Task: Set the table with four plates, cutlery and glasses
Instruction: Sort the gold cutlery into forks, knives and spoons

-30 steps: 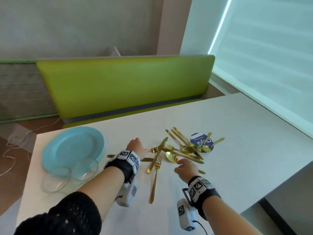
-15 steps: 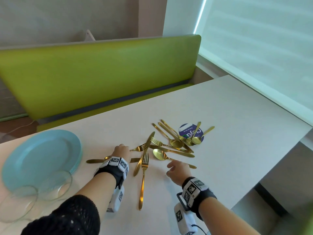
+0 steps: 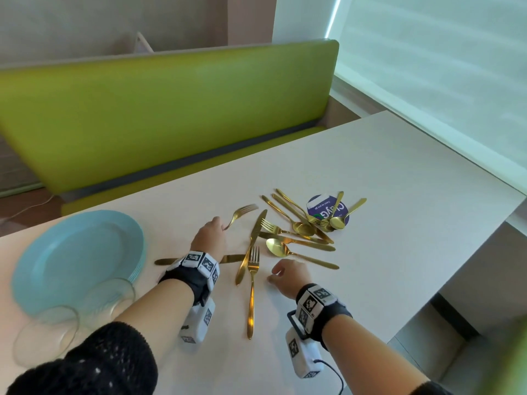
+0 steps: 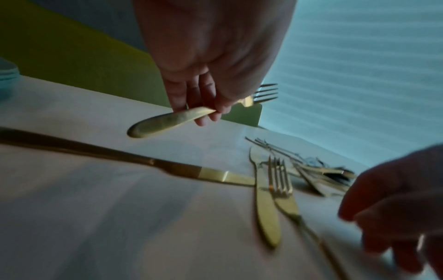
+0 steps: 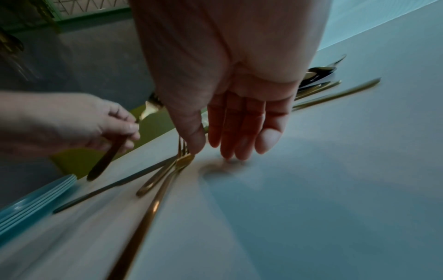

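Observation:
My left hand pinches a gold fork by its handle and holds it a little above the white table; the left wrist view shows the same fork between thumb and fingers. My right hand hovers with straight fingers beside another gold fork and holds nothing. A heap of gold cutlery lies past both hands. Stacked light-blue plates sit at the left, with two clear glasses in front of them.
A gold knife lies across a second knife under my left wrist. A round blue sticker sits beneath the far spoons. A green bench runs behind the table. The table's edge drops off at the right.
My left hand has lifted a fork off the pile and drawn it left and away. My right hand has slid back from the spoon toward the near fork.

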Demonstrator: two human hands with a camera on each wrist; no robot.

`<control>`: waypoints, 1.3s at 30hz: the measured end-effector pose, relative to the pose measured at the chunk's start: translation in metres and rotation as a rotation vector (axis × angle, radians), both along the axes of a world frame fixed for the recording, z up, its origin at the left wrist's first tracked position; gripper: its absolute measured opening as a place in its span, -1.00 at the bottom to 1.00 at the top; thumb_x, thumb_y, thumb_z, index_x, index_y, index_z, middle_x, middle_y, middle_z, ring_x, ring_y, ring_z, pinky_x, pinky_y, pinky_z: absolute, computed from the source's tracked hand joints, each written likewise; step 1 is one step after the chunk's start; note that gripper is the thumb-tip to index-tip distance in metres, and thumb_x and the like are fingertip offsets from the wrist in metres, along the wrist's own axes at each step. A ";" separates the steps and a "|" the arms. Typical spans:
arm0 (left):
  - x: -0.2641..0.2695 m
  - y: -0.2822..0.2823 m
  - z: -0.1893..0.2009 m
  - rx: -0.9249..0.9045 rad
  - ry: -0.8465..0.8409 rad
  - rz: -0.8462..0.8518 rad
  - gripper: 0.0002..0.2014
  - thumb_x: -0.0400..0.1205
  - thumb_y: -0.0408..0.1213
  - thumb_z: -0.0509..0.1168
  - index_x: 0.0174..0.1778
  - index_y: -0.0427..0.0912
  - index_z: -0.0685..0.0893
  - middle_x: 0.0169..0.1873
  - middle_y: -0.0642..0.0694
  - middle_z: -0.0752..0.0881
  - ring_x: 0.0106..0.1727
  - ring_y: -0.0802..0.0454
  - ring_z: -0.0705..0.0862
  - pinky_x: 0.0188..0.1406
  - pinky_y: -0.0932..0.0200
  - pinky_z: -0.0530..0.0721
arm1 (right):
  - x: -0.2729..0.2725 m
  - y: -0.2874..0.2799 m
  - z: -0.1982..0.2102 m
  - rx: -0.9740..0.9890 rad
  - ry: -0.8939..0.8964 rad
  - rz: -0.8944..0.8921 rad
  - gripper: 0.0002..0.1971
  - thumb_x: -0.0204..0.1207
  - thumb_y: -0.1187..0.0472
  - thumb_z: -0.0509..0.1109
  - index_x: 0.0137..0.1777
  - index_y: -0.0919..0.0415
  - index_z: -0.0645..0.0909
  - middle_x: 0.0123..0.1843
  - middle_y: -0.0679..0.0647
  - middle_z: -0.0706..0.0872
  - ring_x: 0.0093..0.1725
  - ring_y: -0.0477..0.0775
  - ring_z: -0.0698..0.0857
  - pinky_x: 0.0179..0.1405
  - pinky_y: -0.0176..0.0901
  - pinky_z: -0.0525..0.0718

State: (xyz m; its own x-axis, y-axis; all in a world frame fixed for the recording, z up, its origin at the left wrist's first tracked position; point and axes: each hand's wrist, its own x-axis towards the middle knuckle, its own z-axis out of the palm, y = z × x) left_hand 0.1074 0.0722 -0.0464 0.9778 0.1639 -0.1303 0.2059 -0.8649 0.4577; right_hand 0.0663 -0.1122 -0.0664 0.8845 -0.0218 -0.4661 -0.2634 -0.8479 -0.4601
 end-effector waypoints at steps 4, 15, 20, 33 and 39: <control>-0.003 -0.001 0.015 -0.297 -0.028 0.129 -0.79 0.70 -0.38 0.11 0.18 -0.35 0.54 0.13 -0.27 0.68 0.17 -0.21 0.65 -0.05 0.19 0.49 | -0.004 0.026 -0.002 -0.021 0.068 0.038 -0.73 0.49 -0.10 0.38 0.00 0.08 0.61 -0.08 0.00 0.60 -0.10 -0.01 0.59 -0.08 -0.19 0.62; -0.024 0.000 0.013 -0.785 0.123 0.340 -0.86 0.70 -0.42 0.09 0.13 -0.29 0.47 -0.34 -0.08 0.64 -0.44 0.07 0.61 -0.50 0.30 0.65 | -0.004 0.041 -0.002 -0.088 0.142 0.000 -0.72 0.49 0.09 0.40 0.10 0.25 0.69 0.11 0.12 0.75 0.10 0.10 0.71 -0.01 -0.18 0.67; -0.027 -0.001 0.011 -0.820 0.110 0.339 -0.77 0.68 -0.42 0.09 0.24 -0.27 0.46 -0.34 -0.06 0.68 -0.37 0.06 0.66 -0.39 0.26 0.69 | 0.002 0.035 0.016 0.125 0.057 -0.084 -0.73 0.50 0.02 0.42 -0.38 0.03 0.49 -0.20 -0.02 0.67 -0.19 -0.03 0.62 -0.16 -0.21 0.62; -0.024 -0.027 0.027 -1.105 0.286 0.162 -0.85 0.71 -0.41 0.08 0.02 -0.19 0.54 -0.20 -0.21 0.71 -0.21 -0.11 0.72 -0.18 0.02 0.74 | 0.032 0.041 0.050 0.678 0.017 -0.262 -0.75 0.52 0.17 0.45 -0.35 0.13 0.51 -0.46 0.05 0.62 -0.60 -0.08 0.45 -0.59 -0.29 0.41; -0.022 -0.027 0.024 -1.090 0.338 0.120 -0.76 0.66 -0.50 0.03 -0.07 -0.12 0.54 -0.12 -0.22 0.71 -0.12 -0.19 0.72 -0.18 0.03 0.69 | 0.035 0.041 0.047 0.651 -0.002 -0.287 -0.75 0.51 0.16 0.46 -0.35 0.10 0.50 -0.44 -0.03 0.65 -0.64 -0.16 0.51 -0.58 -0.29 0.41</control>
State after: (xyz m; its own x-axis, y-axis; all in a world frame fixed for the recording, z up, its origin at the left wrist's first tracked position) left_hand 0.0855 0.0449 -0.0223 0.8514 -0.1079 -0.5133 0.5154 -0.0096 0.8569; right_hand 0.1012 -0.0709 -0.0192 0.8864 0.0286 -0.4620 -0.4336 -0.2980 -0.8504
